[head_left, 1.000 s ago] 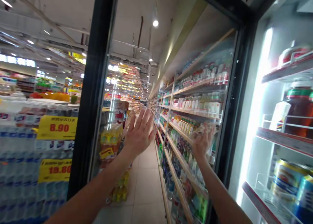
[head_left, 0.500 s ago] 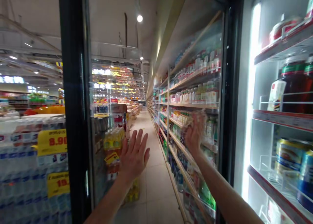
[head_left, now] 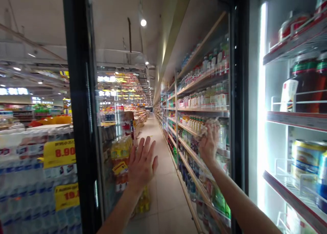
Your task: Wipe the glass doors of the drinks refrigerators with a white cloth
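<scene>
A glass door with a black frame stands open in front of me. My left hand lies with its fingers spread against the glass, left of the middle. Farther right, my right hand grips a crumpled pale cloth and presses it to the glass. The cloth is partly hidden by the fingers and a little blurred. Through or on the glass show an aisle and long shelves of bottles, partly as reflections.
On the right, a lit cooler holds dark bottles and cans on wire-fronted shelves. Stacked bottle packs with yellow price signs stand left of the door. A pale tiled floor runs down the aisle.
My right hand and the cloth have moved slightly right and down across the glass. My left hand stays spread on the door. The whole view has shifted a little.
</scene>
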Demonstrator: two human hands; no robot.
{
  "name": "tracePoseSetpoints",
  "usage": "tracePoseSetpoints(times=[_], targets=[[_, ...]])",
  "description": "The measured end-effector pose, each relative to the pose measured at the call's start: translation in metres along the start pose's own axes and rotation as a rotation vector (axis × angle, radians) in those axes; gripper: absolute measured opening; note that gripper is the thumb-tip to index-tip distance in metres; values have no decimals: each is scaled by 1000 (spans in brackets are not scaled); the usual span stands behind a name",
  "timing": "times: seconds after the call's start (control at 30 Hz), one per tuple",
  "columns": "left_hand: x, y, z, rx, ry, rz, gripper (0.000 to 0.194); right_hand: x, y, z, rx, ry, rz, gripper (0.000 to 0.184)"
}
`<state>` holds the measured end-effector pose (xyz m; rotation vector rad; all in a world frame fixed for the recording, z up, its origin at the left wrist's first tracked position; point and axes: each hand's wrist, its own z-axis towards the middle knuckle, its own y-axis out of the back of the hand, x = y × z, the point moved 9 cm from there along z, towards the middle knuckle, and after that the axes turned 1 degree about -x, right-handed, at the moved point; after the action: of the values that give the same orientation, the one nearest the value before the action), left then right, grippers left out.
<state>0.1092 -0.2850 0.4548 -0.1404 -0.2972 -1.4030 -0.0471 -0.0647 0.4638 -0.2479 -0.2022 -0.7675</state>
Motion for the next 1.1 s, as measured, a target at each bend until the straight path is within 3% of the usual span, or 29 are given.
tracePoseSetpoints(times=[0.1,0.17,0.23,0.37,0.43,0.47,0.53,0.63,0.7,0.73,0.8,0.87,0.93,1.0,1.1], targets=[[0,-2,1,-9,-4,-20,68,74,-19,-37,216,385,66,56],[0,-4,2,-1,-7,-29,68,89,-24,-59,306,572,89,53],[1,-6,1,11,-8,-29,68,53,-19,-55,294,487,62,49],[2,-8,-1,-1,2,-8,67,-79,10,-18,26,-111,-49,50],[3,-8,-2,-13,11,-1,67,-96,17,-16,-59,-231,-55,52],[3,-8,-2,-15,14,0,66,-85,14,-19,-51,-213,-38,53],[4,-9,-2,-14,13,-3,66,-34,2,-33,29,-67,21,53],[4,-10,-1,-16,1,-5,67,66,-17,-71,227,366,115,55],[5,-10,-1,-14,-3,-8,66,94,-21,-91,309,566,135,54],[5,-10,-1,-13,-4,-9,66,90,-20,-92,315,597,127,54],[5,-10,-2,-13,-3,-10,65,51,-14,-78,252,501,76,53],[5,-10,-3,-17,-2,-6,65,-7,-2,-53,123,249,27,53],[5,-9,-3,-26,1,-4,65,-49,9,-37,-1,0,5,53],[4,-8,-3,-37,3,-3,64,-47,10,-36,-36,-88,15,53],[5,-7,-2,-36,3,-10,63,26,-6,-61,123,165,63,56]])
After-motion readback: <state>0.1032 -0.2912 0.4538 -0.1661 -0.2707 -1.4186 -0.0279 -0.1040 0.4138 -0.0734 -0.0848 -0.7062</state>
